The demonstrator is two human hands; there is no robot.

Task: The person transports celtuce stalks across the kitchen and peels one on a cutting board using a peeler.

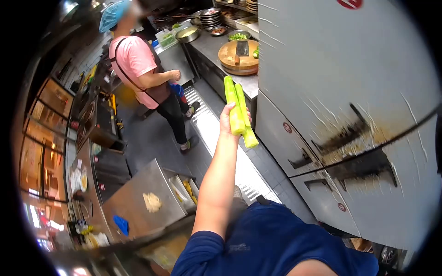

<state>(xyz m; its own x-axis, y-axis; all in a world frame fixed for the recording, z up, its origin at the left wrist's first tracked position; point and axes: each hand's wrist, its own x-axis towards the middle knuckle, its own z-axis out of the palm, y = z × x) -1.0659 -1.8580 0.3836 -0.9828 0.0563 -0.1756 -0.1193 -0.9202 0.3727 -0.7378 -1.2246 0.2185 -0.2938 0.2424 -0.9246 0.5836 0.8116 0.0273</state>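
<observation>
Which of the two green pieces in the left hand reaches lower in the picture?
The right green piece: its bottom end extends below that of the left green piece, whose top end reaches higher.

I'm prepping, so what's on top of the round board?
On the board: a cleaver and, at right, something green, partly hidden by the fridge. The surface under the cleaver and the board's right end are covered.

The left hand [225, 121] holds two green stalks [236, 120].

Stalks [235, 112] left of fridge [313, 69], cleaver [242, 48] on board [226, 55]
</observation>
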